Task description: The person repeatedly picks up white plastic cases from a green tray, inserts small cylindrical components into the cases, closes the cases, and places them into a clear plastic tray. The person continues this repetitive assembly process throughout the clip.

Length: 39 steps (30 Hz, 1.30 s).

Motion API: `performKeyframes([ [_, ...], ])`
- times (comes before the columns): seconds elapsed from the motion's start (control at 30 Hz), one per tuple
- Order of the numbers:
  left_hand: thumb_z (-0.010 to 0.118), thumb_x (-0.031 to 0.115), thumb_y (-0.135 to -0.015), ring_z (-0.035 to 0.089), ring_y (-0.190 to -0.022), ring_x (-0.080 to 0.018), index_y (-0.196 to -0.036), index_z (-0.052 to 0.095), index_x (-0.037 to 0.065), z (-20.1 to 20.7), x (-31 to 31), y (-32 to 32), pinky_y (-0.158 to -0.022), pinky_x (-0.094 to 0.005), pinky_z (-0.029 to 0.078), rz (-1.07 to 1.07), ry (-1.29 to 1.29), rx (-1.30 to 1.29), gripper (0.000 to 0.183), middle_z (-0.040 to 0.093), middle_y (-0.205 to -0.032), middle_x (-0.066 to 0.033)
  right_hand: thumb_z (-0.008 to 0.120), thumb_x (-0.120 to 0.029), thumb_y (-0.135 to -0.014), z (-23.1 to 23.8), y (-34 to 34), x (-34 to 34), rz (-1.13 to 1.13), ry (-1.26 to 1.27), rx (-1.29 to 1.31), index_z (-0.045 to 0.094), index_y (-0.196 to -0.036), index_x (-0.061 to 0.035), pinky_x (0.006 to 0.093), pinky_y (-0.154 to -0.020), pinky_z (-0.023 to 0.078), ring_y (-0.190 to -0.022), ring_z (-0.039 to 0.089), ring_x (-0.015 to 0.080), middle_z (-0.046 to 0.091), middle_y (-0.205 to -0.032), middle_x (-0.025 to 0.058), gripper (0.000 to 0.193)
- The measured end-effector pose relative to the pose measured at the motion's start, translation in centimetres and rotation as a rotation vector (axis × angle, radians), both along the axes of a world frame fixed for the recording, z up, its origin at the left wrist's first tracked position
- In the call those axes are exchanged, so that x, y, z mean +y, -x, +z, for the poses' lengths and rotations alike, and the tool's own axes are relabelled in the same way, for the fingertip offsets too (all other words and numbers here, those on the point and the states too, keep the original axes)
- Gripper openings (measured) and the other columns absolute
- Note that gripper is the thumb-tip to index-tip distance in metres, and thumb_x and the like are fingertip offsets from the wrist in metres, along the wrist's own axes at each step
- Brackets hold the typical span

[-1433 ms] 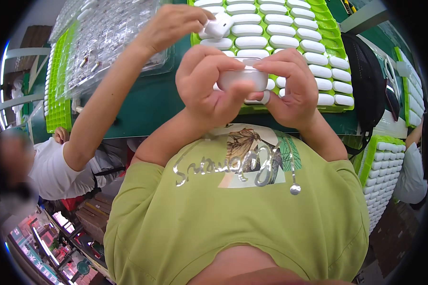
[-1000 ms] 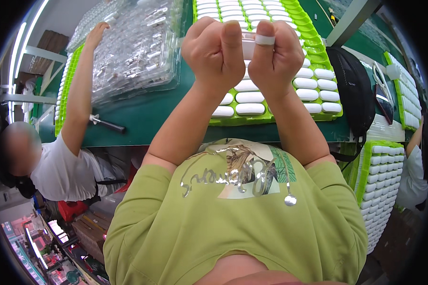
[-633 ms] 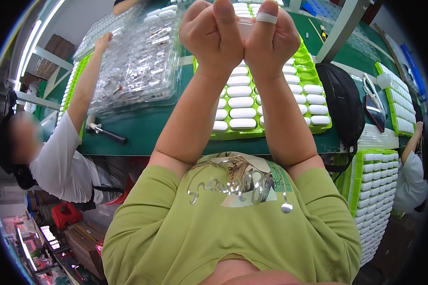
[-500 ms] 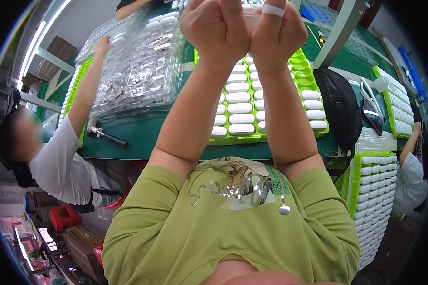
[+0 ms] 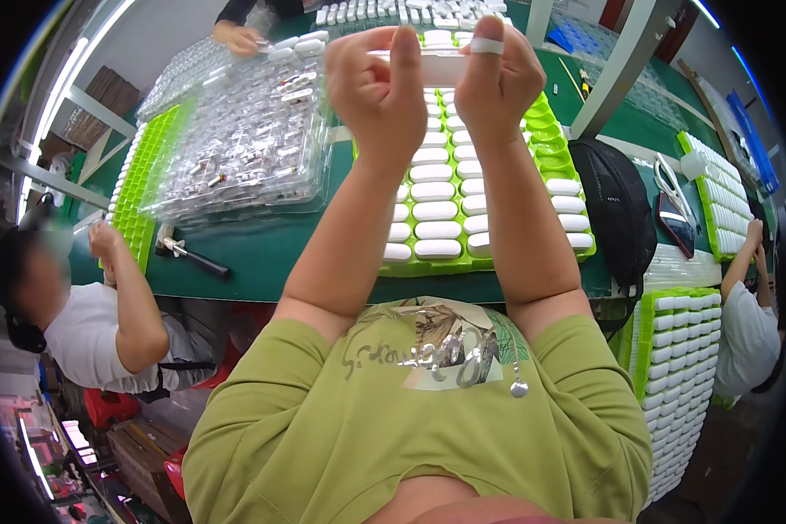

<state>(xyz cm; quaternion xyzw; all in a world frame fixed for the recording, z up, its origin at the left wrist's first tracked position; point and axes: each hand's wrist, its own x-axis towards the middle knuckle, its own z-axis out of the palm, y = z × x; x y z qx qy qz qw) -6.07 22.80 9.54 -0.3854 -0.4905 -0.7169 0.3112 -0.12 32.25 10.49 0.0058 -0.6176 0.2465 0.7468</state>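
Both hands are raised over the far part of a bright green tray (image 5: 546, 131) that holds rows of white oblong cases (image 5: 435, 211). A white, long flat piece (image 5: 443, 68) spans the gap between them. My left hand (image 5: 375, 92) pinches its left end with the thumb on the near side. At the right end, the thumb of my right hand (image 5: 499, 87), wrapped in a white band, presses against the piece. The fingers behind it are partly hidden, and its exact kind cannot be made out. Several pockets at the tray's right side are bare.
Stacked clear plastic trays (image 5: 244, 148) with small parts stand to the left, near a black-handled tool (image 5: 196, 258). A black bag (image 5: 616, 205), phone (image 5: 675, 223) and metal post (image 5: 624, 74) are at right. Co-workers sit at both sides; another's hand (image 5: 240, 39) reaches in at the far left.
My hands have come lower and farther apart, showing more of the white piece. The left co-worker's hand has drawn back from the clear trays. A far co-worker's hand now shows beside the cases.
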Motion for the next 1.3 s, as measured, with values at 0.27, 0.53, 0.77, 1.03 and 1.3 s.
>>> performKeyframes([
  [0.27, 0.072, 0.004, -0.086, 0.065, -0.070, -0.0139, -0.138, 0.030, -0.004, -4.5, -5.5, -2.0, -0.057, -0.0253, 0.055, -0.820, 0.303, -0.546, 0.067, 0.064, -0.091, -0.0139, 0.070, -0.016, -0.087, -4.8, -2.3, -0.9, 0.033, -0.189, -0.204, 0.054, -0.063, -0.0077, 0.0341, -0.051, 0.036, -0.053, 0.046, 0.0229, 0.047, -0.057, 0.0058, 0.030],
  [0.53, 0.069, -0.009, -0.083, 0.068, -0.086, -0.0177, -0.145, 0.030, 0.002, -8.1, -7.3, -1.5, -0.073, -0.0288, 0.058, -0.700, 0.456, -0.335, 0.074, 0.065, -0.104, -0.0147, 0.068, -0.026, -0.093, -7.4, -7.9, -2.0, 0.978, 0.817, -0.921, 0.063, -0.107, 0.0042, 0.0248, -0.068, 0.050, -0.075, 0.061, 0.0089, 0.066, -0.087, 0.0047, 0.034],
  [0.77, 0.070, 0.000, -0.087, 0.067, -0.092, -0.0188, -0.136, 0.042, -0.002, -9.8, -7.3, -1.6, -0.079, -0.0305, 0.058, -0.908, 0.446, -0.594, 0.057, 0.065, -0.106, -0.0156, 0.071, -0.007, -0.088, -10.4, -8.3, -2.5, 0.949, 0.750, -0.751, 0.060, -0.114, 0.0034, 0.0257, -0.078, 0.052, -0.089, 0.063, 0.0097, 0.069, -0.100, 0.0066, 0.030],
  [1.03, 0.065, -0.002, -0.088, 0.067, -0.100, -0.0240, -0.135, 0.043, -0.004, -10.3, -7.0, -1.4, -0.079, -0.0338, 0.060, -0.965, 0.480, -0.760, 0.053, 0.064, -0.112, -0.0180, 0.062, -0.005, -0.093, -11.0, -8.8, -1.6, 1.031, 0.856, -0.817, 0.061, -0.116, 0.0060, 0.0286, -0.085, 0.054, -0.094, 0.064, 0.0122, 0.068, -0.105, 0.0082, 0.025],
  [1.3, 0.065, 0.002, -0.090, 0.066, -0.100, -0.0212, -0.133, 0.044, -0.005, -10.4, -7.0, -1.1, -0.079, -0.0326, 0.060, -1.036, 0.429, -0.787, 0.049, 0.064, -0.112, -0.0191, 0.059, -0.003, -0.093, -11.2, -9.0, -1.7, 0.978, 0.843, -0.848, 0.061, -0.115, 0.0065, 0.0289, -0.084, 0.054, -0.095, 0.063, 0.0124, 0.067, -0.105, 0.0080, 0.025],
])
